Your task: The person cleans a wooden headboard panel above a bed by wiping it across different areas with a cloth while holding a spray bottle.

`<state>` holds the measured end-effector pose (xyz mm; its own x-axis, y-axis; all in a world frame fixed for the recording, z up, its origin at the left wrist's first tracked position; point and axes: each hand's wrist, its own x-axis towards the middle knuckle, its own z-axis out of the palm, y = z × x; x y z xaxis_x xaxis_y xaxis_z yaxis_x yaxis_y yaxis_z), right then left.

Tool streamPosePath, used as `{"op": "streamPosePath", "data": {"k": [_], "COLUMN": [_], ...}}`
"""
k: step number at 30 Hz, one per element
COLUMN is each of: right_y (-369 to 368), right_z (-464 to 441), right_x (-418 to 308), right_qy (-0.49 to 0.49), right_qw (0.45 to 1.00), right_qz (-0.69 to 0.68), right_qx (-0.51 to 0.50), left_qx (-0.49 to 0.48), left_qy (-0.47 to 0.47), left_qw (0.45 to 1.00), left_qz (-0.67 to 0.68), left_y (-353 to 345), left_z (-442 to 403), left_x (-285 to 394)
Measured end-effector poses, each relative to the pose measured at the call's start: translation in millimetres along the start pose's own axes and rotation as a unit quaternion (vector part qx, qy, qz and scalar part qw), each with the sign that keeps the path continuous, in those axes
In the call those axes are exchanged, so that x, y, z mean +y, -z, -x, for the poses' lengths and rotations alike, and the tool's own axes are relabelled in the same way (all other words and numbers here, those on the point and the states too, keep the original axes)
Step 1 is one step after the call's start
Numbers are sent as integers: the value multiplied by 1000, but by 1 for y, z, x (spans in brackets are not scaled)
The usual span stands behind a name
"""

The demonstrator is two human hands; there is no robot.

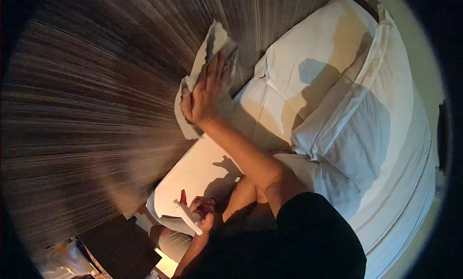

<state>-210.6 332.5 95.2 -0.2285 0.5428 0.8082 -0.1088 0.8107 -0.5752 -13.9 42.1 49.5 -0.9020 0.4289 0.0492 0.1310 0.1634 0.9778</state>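
Observation:
My right hand presses a pale cloth flat against the dark wood-grain panel, fingers stretched over it. Part of the cloth is blurred by motion and sticks out past the fingertips and below the wrist. Low in the view, my left hand is wrapped round a spray bottle with a white head and a red trigger or nozzle tip. Most of the bottle's body is hidden by the fingers.
Beside the panel lies a bed with white bedding, rumpled into folds on the right. My bare knee rests at its near edge. A dark furniture piece and a clear plastic bag are at the bottom left.

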Motion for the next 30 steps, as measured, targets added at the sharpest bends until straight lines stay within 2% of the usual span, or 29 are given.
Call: {"op": "streamPosePath", "data": {"k": [2,4,6,8,10,11,12,15,18,20,21,23,28,30], "right_y": [13,22,14,15,4,-8,-19,-32,-22,-12,-8,4,15,5], "right_z": [-20,-33,-41,-44,-23,-7,9,39,38,18,10,-2,-38,-29], "right_x": [7,14,36,48,73,77,80,68,21,-7,-12,-15,20,49], "right_qy": [48,29,50,10,-80,-202,-321,-278,-254,-58,-58,26,7,-52], "right_qw": [997,997,997,999,992,970,910,932,960,997,997,997,1000,994], "right_qz": [56,54,21,17,35,-105,-236,-113,-45,11,8,58,24,7], "right_qx": [-20,-36,51,48,86,87,120,204,106,51,50,-39,4,93], "left_qx": [8,-21,-50,-63,-68,-72,-69,-65,-60,-57,-56,-55,-52,-50], "left_qy": [24,11,-3,-8,-31,-38,-40,-40,-42,-43,-44,-44,-50,-53], "left_qw": [999,999,998,998,996,996,996,996,996,996,996,996,996,996], "left_qz": [-22,-26,-27,-30,-45,-49,-48,-45,-46,-47,-47,-49,-52,-50], "left_y": [2,2,3,3,2,1,1,4,4,4,4,4,5,4], "left_z": [4,1,-5,-12,-18,-18,-17,-12,-11,-10,-10,-9,-7,-8], "left_x": [2,0,-3,2,18,21,20,14,10,11,10,10,8,6]}}
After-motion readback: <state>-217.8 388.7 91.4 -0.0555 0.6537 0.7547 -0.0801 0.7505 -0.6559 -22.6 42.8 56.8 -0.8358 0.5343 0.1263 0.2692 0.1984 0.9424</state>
